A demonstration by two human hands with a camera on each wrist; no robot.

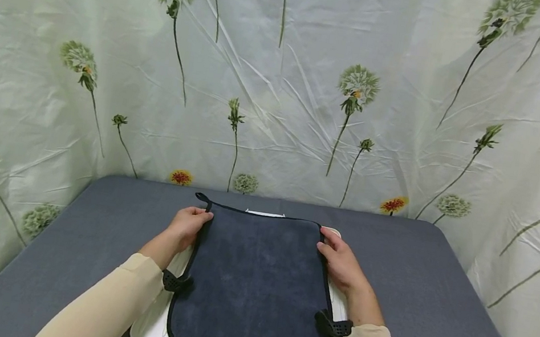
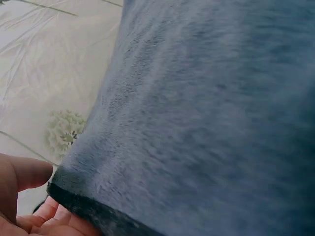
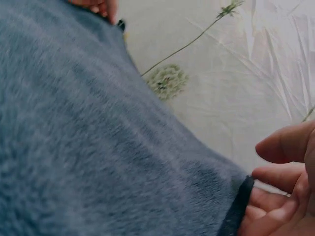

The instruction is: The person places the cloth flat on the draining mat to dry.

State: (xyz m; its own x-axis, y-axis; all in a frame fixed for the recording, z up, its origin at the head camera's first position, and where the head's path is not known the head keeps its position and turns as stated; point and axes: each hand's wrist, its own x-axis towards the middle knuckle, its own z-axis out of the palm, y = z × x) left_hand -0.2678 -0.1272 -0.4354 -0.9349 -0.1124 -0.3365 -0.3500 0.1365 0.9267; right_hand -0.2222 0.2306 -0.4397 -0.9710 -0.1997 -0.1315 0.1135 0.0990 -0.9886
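Observation:
A dark blue-grey plush towel (image 1: pixel 259 282) with black edging is spread wide between both hands, a small hanging loop (image 1: pixel 201 197) at its far left corner. My left hand (image 1: pixel 189 226) grips the towel near that corner; in the left wrist view the thumb (image 2: pixel 34 172) is at the corner and the other fingers go behind the edging. On the far right corner, my right hand (image 1: pixel 340 259) holds the edge, its fingers partly behind the cloth (image 3: pixel 123 137). In the right wrist view the thumb (image 3: pixel 283 144) stands a little off the towel.
Under the towel lies a white board (image 1: pixel 152 319), showing along its sides and at the far edge. The grey tabletop (image 1: pixel 399 279) carries it. A white curtain printed with dandelions (image 1: pixel 303 81) hangs behind and along both sides.

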